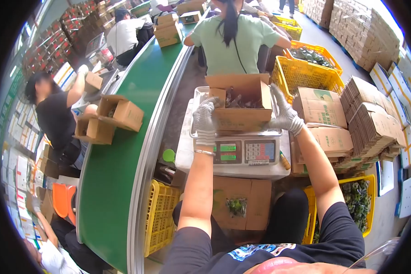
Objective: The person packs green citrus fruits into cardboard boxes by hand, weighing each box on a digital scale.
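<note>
An open cardboard box point(243, 115) with dark packets point(237, 99) inside is over the pan of a digital scale point(245, 154); its lower front is blurred. At its left side is my left hand point(204, 119), in a grey knitted glove, fingers bent over the edge. My right hand point(285, 113), gloved alike, lies along the right side with its thumb at the front corner and fingers stretched upward. The box is held between both hands. Green digits glow on the scale's display point(227, 153).
A green conveyor belt point(109, 182) runs on the left, with open boxes point(123, 114) at its edge. Flattened cartons point(326, 114) are stacked right, near yellow crates point(306, 75). One person point(235, 41) sits ahead; another person point(55, 109) works across the belt.
</note>
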A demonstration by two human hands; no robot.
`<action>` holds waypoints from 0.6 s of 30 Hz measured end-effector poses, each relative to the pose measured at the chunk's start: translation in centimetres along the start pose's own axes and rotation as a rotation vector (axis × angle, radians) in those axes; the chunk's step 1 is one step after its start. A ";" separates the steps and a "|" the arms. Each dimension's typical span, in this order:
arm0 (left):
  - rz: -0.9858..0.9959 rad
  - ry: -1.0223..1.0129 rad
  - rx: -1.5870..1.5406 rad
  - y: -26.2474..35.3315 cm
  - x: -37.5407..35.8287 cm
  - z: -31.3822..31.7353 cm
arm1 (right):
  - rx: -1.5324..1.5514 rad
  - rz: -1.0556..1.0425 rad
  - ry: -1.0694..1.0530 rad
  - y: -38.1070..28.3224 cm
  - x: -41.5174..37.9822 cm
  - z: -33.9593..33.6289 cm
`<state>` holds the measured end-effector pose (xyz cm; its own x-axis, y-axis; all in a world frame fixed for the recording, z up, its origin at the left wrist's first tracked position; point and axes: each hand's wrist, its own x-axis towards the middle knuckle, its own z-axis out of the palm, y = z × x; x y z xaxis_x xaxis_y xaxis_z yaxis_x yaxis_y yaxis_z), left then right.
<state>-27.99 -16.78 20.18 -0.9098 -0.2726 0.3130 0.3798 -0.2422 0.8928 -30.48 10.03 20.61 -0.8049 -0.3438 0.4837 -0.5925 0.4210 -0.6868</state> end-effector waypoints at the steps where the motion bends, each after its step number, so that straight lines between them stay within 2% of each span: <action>1: -0.008 0.019 -0.067 -0.3 0.4 -0.5 | -0.245 0.151 -0.263 0.2 0.1 -0.2; 2: -0.015 0.035 -0.133 -0.4 0.8 -1.0 | -0.368 0.249 -0.281 0.4 0.1 0.7; 4: -0.181 0.114 -0.372 0.1 1.2 -1.8 | -0.378 0.276 -0.260 -1.4 0.8 1.3; 6: -0.263 0.211 -0.506 1.0 1.1 -2.9 | -0.199 0.211 -0.145 -3.5 1.5 1.9; 7: -0.246 0.223 -0.538 1.6 0.8 -3.9 | -0.323 -0.023 -0.109 -4.5 2.1 2.6; 9: 0.106 0.313 -0.382 2.9 0.6 -7.0 | 0.051 0.070 -0.178 -7.8 2.3 5.2; 10: 0.275 0.351 -0.287 4.6 -0.2 -8.1 | 0.275 0.160 -0.168 -7.7 1.9 7.8; 11: 0.343 0.383 -0.176 6.5 -1.1 -9.4 | 0.558 0.205 -0.128 -7.4 1.3 11.6; 13: 0.511 0.406 0.101 11.2 -2.1 -12.0 | 0.491 0.161 -0.155 -10.6 1.3 17.3; 14: 0.628 0.496 0.648 12.6 -2.9 -14.0 | 0.431 0.136 -0.130 -11.5 1.3 20.9; 15: 0.564 0.478 0.826 14.3 -4.3 -14.6 | 0.631 0.160 -0.142 -16.1 1.6 22.7; 16: 0.496 0.452 1.000 15.7 -5.3 -15.3 | 0.587 0.111 -0.138 -15.4 1.8 27.2; 17: 0.543 0.303 1.177 15.0 -5.1 -18.0 | 0.300 0.097 -0.124 -16.3 1.9 30.9; 18: 0.395 0.242 1.412 14.2 -5.6 -20.0 | 0.476 0.062 -0.066 -13.8 1.8 38.5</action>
<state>-14.13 -37.33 24.60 -0.6861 -0.2826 0.6704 -0.0116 0.9256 0.3783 -22.55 -28.74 10.04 -0.8251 -0.3896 0.4092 -0.4507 0.0171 -0.8925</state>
